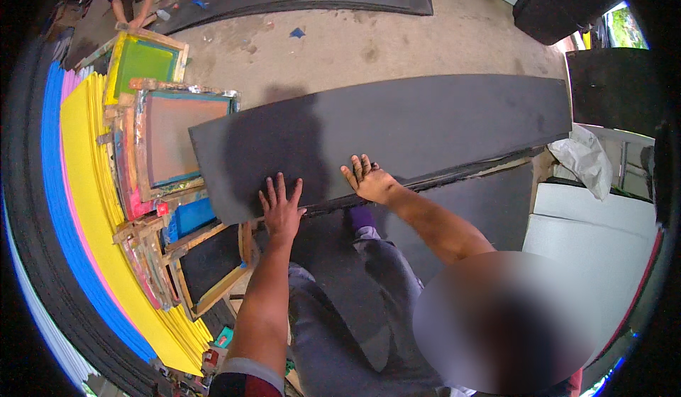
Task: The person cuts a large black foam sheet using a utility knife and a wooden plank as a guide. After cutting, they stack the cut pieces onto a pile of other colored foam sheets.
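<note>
A long, dark grey foam-like sheet [440, 120] lies crosswise in front of me, with the edges of further sheets showing beneath its near side. My left hand [282, 209] rests on its near left edge, fingers spread and pointing away from me. Further right, my right hand [369, 179] lies on the same edge with its fingers apart. Neither hand grips anything. Nearer to me, another broad dark sheet [482, 205] lies under and beside my legs. My shadow falls over the left part of the top sheet.
Wooden screen frames [142, 142] stand at the left beside stacked yellow sheets [106, 213] and blue sheets [67, 205]. More dark strips [305, 0] lie on the far floor. A person's hands [131, 25] touch a frame at far left. White sheets [589, 248] and a plastic bag [583, 157] are at right.
</note>
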A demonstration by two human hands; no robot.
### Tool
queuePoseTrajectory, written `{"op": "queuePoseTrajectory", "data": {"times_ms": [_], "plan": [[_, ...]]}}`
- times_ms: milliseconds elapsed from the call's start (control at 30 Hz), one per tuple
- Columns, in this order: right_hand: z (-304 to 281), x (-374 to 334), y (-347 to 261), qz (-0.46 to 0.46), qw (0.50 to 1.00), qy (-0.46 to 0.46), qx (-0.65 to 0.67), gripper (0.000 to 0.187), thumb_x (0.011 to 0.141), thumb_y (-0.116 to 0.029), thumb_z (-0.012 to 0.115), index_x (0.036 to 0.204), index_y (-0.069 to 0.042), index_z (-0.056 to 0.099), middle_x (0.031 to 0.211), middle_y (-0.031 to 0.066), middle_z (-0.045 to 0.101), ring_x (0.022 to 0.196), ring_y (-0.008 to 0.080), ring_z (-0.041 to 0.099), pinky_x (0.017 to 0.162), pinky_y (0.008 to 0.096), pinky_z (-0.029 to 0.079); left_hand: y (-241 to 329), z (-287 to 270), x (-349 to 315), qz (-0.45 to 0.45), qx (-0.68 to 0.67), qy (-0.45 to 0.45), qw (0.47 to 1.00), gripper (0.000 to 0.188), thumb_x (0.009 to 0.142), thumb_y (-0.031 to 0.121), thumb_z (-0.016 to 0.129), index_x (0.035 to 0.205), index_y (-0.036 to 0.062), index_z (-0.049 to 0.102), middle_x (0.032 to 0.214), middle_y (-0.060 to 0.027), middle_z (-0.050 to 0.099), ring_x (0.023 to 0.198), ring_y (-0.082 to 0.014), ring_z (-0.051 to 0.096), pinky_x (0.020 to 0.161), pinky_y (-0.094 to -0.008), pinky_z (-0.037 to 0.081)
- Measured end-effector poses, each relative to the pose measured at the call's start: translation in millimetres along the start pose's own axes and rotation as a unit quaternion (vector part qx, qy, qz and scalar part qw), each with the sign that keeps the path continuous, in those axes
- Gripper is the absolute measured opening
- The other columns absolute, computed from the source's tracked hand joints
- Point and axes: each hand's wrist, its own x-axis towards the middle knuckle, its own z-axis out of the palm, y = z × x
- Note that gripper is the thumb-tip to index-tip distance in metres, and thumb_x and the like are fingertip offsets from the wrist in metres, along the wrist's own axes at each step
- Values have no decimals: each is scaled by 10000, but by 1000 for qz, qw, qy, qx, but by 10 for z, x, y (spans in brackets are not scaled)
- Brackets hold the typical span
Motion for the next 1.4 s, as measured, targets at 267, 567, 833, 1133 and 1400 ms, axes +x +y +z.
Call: {"op": "queuePoseTrajectory", "data": {"times_ms": [267, 567, 833, 1133, 1400], "plan": [[-120, -43, 70, 50, 992, 94, -68, 607, 1052, -258, 477, 1638, -214, 324, 1607, 368, 344, 1430, 581, 428, 1063, 688, 471, -359, 43, 193, 77, 62, 59, 993, 972, 826, 553, 808, 1645, 404, 306, 1746, -210, 114, 1556, -539, 194, 1221, -660, 276], [-64, -49, 207, 33, 996, 61, -58, 593, 1069, -217, 452, 1642, -237, 299, 1613, 433, 254, 1407, 639, 414, 1018, 635, 541, -361, -120, 361, 145, 143, 12, 979, 1010, 854, 618, 755, 1672, 300, 254, 1697, -303, 200, 1474, -603, 319, 1181, -650, 363], [-203, -3, 87, 70, 996, 33, -47, 996, 868, -747, 624, 1637, -209, 293, 1625, 380, 278, 1440, 595, 384, 1019, 753, 456, -442, 162, 419, 198, 189, 36, 961, 999, 932, 609, 677, 1687, 163, 198, 1618, -442, 236, 1363, -697, 409, 1119, -672, 425], [-114, 336, -394, 62, 990, 114, -55, 924, 928, -631, 636, 1635, -151, 283, 1573, 432, 315, 1366, 625, 457, 925, 709, 540, -482, 200, 410, 219, 233, 67, 945, 842, 1012, 532, 580, 1683, 161, 234, 1570, -481, 286, 1276, -704, 499, 1000, -648, 532], [106, 399, -381, 12, 982, 119, -145, 610, 1075, -247, 429, 1643, -68, 294, 1405, 558, 410, 1132, 694, 599, 701, 598, 632, -310, -218, 294, 188, 173, 18, 967, 813, 989, 502, 592, 1669, 187, 277, 1649, -357, 271, 1396, -627, 429, 1051, -663, 492]]}}
